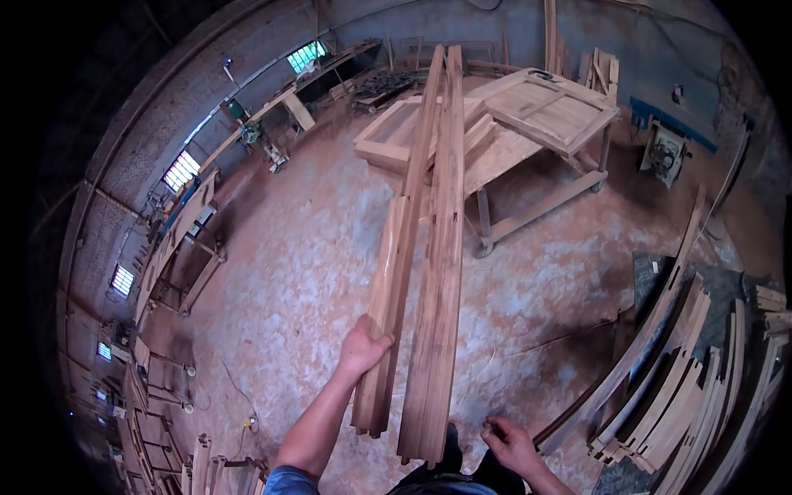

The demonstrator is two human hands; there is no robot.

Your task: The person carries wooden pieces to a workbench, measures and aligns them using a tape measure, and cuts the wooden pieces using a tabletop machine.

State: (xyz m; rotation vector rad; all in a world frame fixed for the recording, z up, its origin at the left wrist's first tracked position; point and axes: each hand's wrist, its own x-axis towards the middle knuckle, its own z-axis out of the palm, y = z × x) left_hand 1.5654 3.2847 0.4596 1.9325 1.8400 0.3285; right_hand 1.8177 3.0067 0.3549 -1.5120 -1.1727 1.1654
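Observation:
My left hand (363,351) is closed round the near part of a wooden board (384,285), thumb over its upper edge. This board lies against a longer one that stretches away from me. Beside it, a gap apart at the near end, runs a second long wooden beam (437,313) with small slots cut in it. The far ends of the long pieces reach over a wheeled worktable (536,202). My right hand (511,445) hangs low, to the right of the beam's near end and apart from it. Its fingers are curled; what they hold, if anything, is hidden.
Panelled wooden frames (557,107) lie on the worktable. On the right, several long wooden pieces (672,404) are stacked over a dark sheet. A machine with a blue top (672,124) stands at the back right. Benches (177,231) line the left wall; a cable (239,384) trails on the floor.

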